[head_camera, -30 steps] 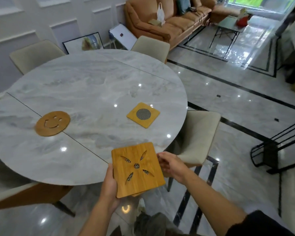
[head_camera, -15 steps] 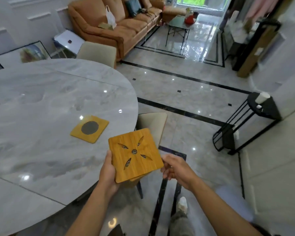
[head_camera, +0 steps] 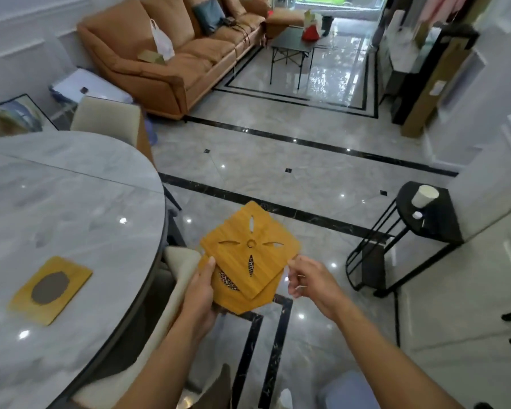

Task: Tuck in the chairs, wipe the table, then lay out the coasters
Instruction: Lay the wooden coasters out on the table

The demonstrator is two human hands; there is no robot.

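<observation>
You are at the coaster step: your left hand (head_camera: 199,296) grips two stacked square bamboo coasters (head_camera: 250,255) off the grey marble table (head_camera: 71,208) (one already laid), your right hand (head_camera: 307,280) half-open and empty, so peel the top one next.

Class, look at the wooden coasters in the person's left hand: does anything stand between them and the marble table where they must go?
Nothing visible blocks them. The held coasters hang over the floor beside the table; only a tucked-in chair sits below the edge.
</observation>
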